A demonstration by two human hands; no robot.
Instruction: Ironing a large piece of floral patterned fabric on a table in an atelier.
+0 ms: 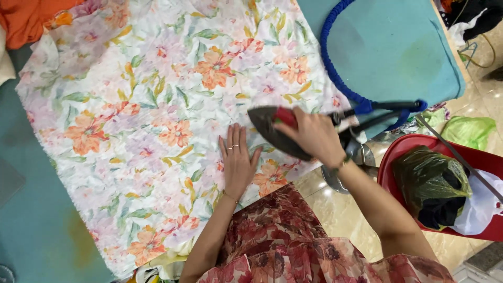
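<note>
The right hand is closed around the red handle of a dark steam iron, which sits soleplate-down on the floral fabric with its pointed nose aimed toward the left hand. The left hand lies flat just beside the iron's nose, palm down and fingers spread slightly, holding nothing and pressing the cloth smooth (a ring shows on one finger, a thin bracelet at the wrist). The fabric, pale with orange and lilac flowers and green leaves, is spread wide over the teal padded table and covers most of it, its near edge hanging toward the person's lap. From the back of the iron a blue braided hose curves up and away across the bare teal surface, and black cords run out to the right beside it. Below the right forearm, off the table's edge, stands a shiny metal object whose kind I cannot tell. Further right is a red plastic chair carrying a dark green plastic bag and a white one. An orange cloth lies bunched at the far left corner.
</note>
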